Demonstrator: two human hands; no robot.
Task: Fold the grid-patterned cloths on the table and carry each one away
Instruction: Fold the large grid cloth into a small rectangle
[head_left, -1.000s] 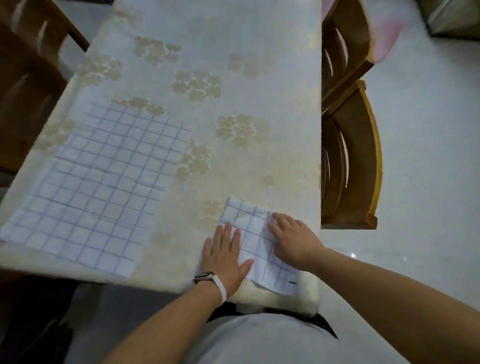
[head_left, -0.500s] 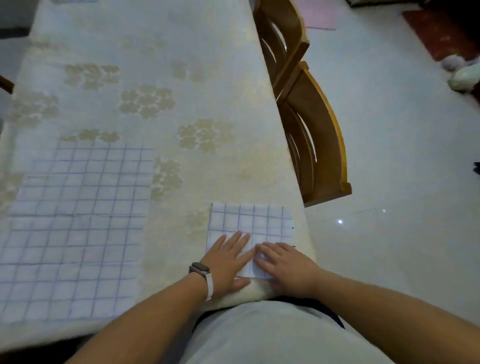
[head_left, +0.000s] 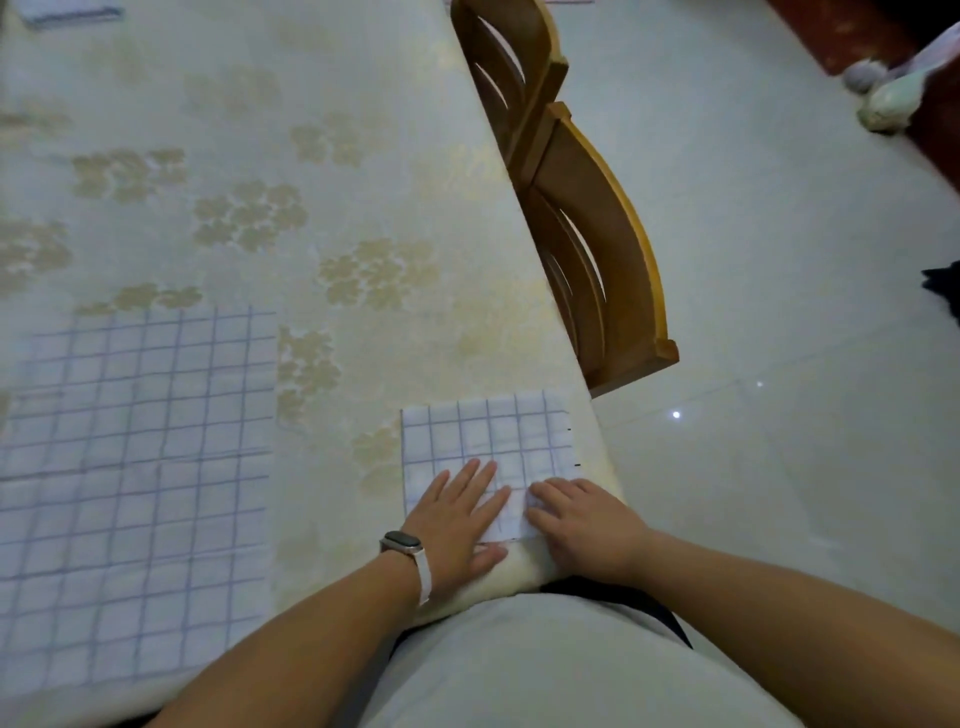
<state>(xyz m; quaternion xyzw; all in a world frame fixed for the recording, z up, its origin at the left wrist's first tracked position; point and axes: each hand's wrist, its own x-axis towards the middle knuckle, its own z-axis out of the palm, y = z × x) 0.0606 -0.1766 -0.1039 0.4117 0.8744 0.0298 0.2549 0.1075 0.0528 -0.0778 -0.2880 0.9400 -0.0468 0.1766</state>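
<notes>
A small folded white cloth with a blue grid (head_left: 485, 441) lies at the table's near right corner. My left hand (head_left: 457, 525), with a watch on its wrist, rests flat on the cloth's near left part, fingers straight. My right hand (head_left: 582, 525) presses the cloth's near right edge with its fingers slightly bent. A larger grid-patterned cloth (head_left: 130, 478) lies spread flat on the left of the table, apart from both hands. Another folded cloth (head_left: 67, 10) shows at the far left edge of the view.
The table (head_left: 311, 171) wears a cream cover with pale gold flower prints. Two wooden chairs (head_left: 587, 234) stand against its right side. Pale tiled floor (head_left: 753, 312) lies to the right, with a dark red rug and small objects (head_left: 883, 104) at the far right.
The view has swung right and nearer the table. The folded cloth now lies square to the edge, and both hands have slid to its near edge.
</notes>
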